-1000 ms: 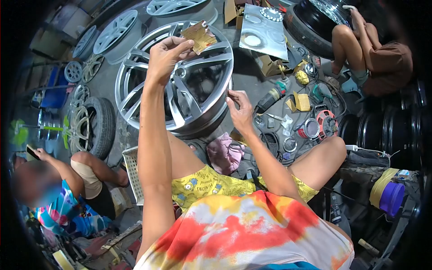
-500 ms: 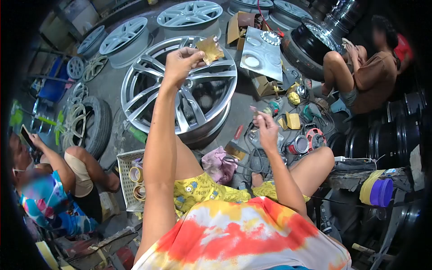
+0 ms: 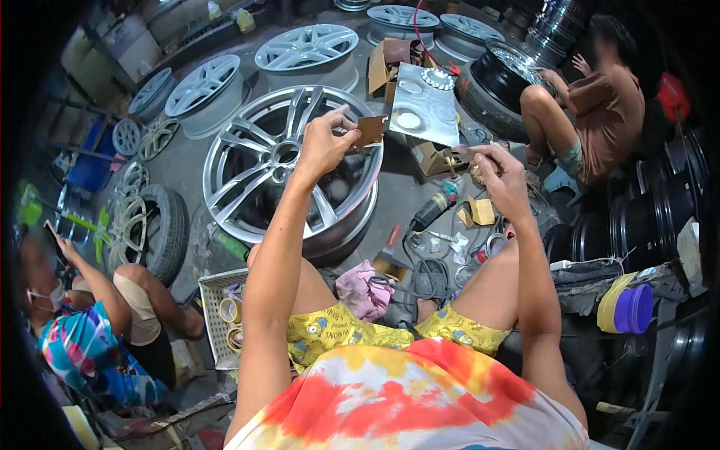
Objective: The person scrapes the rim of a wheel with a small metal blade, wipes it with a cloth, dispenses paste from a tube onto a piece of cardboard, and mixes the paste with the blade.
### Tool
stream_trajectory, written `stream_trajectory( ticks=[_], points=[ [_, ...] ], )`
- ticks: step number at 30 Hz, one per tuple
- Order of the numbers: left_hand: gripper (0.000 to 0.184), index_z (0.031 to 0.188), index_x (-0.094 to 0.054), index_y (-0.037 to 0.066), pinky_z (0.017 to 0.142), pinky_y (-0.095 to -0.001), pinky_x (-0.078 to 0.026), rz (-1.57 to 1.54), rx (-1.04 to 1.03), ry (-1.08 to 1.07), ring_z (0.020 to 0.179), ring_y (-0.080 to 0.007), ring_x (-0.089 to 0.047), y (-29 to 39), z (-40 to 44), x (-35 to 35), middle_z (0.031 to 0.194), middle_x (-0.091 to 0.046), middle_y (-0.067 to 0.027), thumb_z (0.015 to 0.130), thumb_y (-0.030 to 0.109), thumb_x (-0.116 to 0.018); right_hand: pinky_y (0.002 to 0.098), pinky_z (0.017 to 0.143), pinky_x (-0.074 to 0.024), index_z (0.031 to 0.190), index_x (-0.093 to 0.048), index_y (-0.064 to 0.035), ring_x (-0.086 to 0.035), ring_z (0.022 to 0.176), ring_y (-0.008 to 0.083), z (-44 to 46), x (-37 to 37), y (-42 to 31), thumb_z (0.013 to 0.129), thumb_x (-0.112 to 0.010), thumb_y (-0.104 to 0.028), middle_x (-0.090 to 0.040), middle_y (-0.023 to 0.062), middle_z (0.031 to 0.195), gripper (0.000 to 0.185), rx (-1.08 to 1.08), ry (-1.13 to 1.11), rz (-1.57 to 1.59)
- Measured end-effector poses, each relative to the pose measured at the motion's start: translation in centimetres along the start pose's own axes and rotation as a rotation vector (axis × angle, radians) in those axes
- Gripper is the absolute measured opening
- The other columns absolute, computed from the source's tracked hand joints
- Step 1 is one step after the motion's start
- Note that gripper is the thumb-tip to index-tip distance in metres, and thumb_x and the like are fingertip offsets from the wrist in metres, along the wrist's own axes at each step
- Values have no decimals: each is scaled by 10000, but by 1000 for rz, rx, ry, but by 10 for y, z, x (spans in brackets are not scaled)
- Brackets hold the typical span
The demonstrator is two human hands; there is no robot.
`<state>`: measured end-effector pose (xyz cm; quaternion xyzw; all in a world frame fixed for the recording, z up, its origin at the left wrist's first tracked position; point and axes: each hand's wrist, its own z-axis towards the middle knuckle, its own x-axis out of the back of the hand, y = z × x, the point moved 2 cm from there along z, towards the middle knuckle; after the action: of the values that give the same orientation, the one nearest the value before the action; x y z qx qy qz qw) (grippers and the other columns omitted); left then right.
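The left grip [image 3: 327,146] is closed in a pinch on a brown piece [image 3: 370,132], which juts out to its right. Just below and left of that grip lies a large silver wheel [image 3: 271,152], face up; whether the hand touches it cannot be told. The right grip [image 3: 504,184], well apart from the left, has thumb and fingers drawn together around something small and dark, too unclear to name.

Between the two grips and beyond them is a shiny metal sheet [image 3: 431,112]. Below and left of the right grip, a grinder [image 3: 433,208] lies on the floor, with a yellowish cardboard scrap [image 3: 481,211] nearer under that grip. A pink cloth [image 3: 361,289] sits well below the left grip, and a white basket [image 3: 214,330] farther down to its left. Beyond the right grip, a person in a brown shirt [image 3: 611,120] crouches.
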<state>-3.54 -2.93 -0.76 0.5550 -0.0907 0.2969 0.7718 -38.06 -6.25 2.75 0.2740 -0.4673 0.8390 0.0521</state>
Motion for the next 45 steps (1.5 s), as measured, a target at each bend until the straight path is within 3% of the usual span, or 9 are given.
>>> stream_trajectory(
  ticks=[8, 10, 12, 16, 22, 36, 40, 42, 45],
  points=[
    [155, 894, -729, -67, 680, -289, -593, -39, 70, 69, 847, -210, -755, 6, 0, 2, 1517, -413, -299, 817, 67, -742, 289, 709, -499, 1046, -687, 32, -625, 737, 138, -8, 13, 7, 953, -603, -74, -666, 81, 834, 164, -36, 32, 4],
    [151, 892, -705, -91, 677, -271, -596, -173, 132, -4, 837, -200, -748, 14, -3, -5, 1432, -527, -274, 855, 53, -732, 311, 739, -499, 1031, -690, 30, -639, 767, 182, -11, 18, -1, 939, -602, -60, -671, 109, 851, 156, 52, 19, -56],
    [185, 955, -707, -48, 711, -279, -594, -348, 189, -156, 769, -149, -693, 20, 2, -24, 944, -710, -99, 872, 111, -753, 322, 764, -502, 1027, -693, 25, -646, 793, 212, -15, 28, 0, 931, -606, -57, -676, 127, 875, 154, 23, 40, -51],
    [220, 950, -707, -64, 675, -266, -540, 62, -48, -348, 723, -120, -672, 42, 10, -80, 805, -724, -85, 866, 139, -732, 317, 770, -501, 1026, -692, 26, -648, 797, 213, -24, 42, 9, 933, -619, -70, -672, 123, 874, 153, 1, 88, -24],
    [183, 955, -728, -38, 668, -291, -542, -94, -49, -507, 717, -115, -676, 33, -4, -185, 752, -719, -102, 859, 118, -722, 320, 745, -501, 1026, -693, 24, -636, 773, 199, -32, 54, 16, 927, -628, -77, -662, 129, 859, 156, -24, 126, -75],
    [135, 987, -675, -60, 650, -280, -615, -606, 1161, -415, 723, -200, -724, -153, -229, -311, 876, -721, -127, 895, 30, -716, 327, 734, -491, 1020, -714, -4, -637, 772, 227, -53, 77, 42, 918, -637, -83, -656, 107, 841, 150, -80, 190, -103],
    [78, 921, -685, -59, 637, -281, -613, -606, 1227, -324, 687, -200, -715, -184, -258, -340, 818, -716, -115, 887, 10, -696, 316, 715, -486, 1021, -712, -4, -630, 757, 209, -51, 76, 40, 919, -630, -69, -644, 101, 826, 147, -148, 177, -75],
    [78, 848, -699, -52, 594, -303, -618, -340, 1007, -671, 666, -213, -720, -236, -267, -369, 800, -728, -131, 864, 10, -654, 310, 701, -484, 1020, -710, -1, -629, 743, 200, -48, 77, 35, 919, -628, -62, -642, 100, 824, 144, -173, 168, -38],
    [122, 856, -720, -64, 578, -309, -610, -578, 1111, -441, 656, -203, -712, -177, -236, -372, 776, -726, -135, 852, 25, -638, 298, 667, -476, 1017, -703, 8, -618, 697, 184, -43, 76, 36, 918, -622, -41, -631, 102, 815, 137, -71, 165, -79]
  ],
)
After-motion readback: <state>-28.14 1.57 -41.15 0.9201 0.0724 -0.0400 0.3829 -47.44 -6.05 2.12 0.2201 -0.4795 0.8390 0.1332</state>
